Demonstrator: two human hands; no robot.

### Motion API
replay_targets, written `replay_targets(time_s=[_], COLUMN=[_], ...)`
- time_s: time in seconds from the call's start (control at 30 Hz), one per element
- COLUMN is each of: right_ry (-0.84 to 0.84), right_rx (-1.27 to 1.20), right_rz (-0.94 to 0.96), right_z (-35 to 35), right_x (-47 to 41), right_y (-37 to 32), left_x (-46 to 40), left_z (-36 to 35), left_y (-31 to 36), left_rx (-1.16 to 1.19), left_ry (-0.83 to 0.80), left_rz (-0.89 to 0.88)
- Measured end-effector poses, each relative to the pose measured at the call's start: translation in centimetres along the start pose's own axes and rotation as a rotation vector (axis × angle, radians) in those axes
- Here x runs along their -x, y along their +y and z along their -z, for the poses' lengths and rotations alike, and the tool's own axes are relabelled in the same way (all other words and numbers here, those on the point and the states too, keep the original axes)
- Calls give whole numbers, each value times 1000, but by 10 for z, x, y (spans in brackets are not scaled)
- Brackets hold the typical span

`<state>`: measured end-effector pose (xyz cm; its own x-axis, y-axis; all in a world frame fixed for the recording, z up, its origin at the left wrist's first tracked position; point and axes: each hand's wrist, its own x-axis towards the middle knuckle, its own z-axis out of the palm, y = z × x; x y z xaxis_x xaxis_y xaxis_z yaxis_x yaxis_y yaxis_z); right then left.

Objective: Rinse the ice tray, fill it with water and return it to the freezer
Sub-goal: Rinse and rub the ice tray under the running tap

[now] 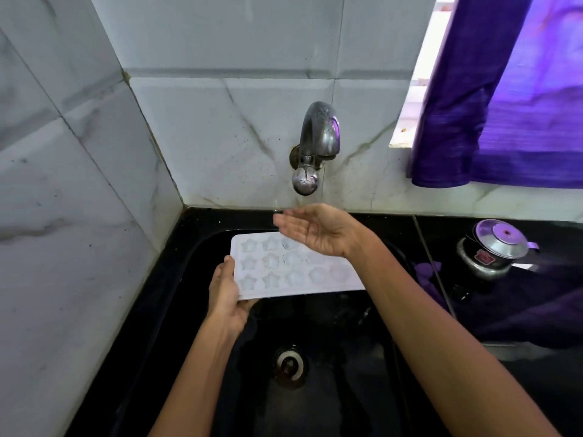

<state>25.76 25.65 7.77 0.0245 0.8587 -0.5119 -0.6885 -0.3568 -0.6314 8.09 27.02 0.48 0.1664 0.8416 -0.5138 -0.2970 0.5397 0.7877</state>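
your left hand (pixel 227 291) grips one ice tray (pixel 291 266) by its left end, over sink (pixel 202 247) back edge | your right hand (pixel 310 230) released, palm up, fingers loose, above tray under one tap (pixel 317 143) | one pot (pixel 495 247) on counter (pixel 536 310) right

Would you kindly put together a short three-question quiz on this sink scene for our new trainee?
1. True or false: the left hand holds the white plastic ice tray with star-shaped moulds by its left end.
2. Where is the open right hand?
A. on the black sink's round metal drain
B. palm up below the curved chrome wall tap, above the tray
C. on the purple curtain
3. Fill in: the small metal pot with a lid stands on the counter to the ____ of the sink.

Key: 1 true; 2 B; 3 right.
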Motion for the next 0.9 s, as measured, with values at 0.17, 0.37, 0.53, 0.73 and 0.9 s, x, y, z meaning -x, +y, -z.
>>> replay_targets(time_s=[0.17, 0.37, 0.53, 0.73, 0.9], right_ry=[117, 287, 391, 490, 343], right_rx=[242, 394, 370, 419, 414], right_rz=[97, 327, 412, 343, 296], right_z=[21, 61, 95, 121, 130], right_x=[35, 66, 85, 91, 96], right_y=[10, 17, 28, 57, 80], left_x=[15, 26, 32, 38, 39], left_z=[4, 17, 27, 32, 36], left_y=[-2, -8, -16, -23, -31], left_rx=[-11, -32, -23, -14, -44], left_ry=[0, -9, 4, 4, 9], left_rz=[-18, -34, -33, -42, -32])
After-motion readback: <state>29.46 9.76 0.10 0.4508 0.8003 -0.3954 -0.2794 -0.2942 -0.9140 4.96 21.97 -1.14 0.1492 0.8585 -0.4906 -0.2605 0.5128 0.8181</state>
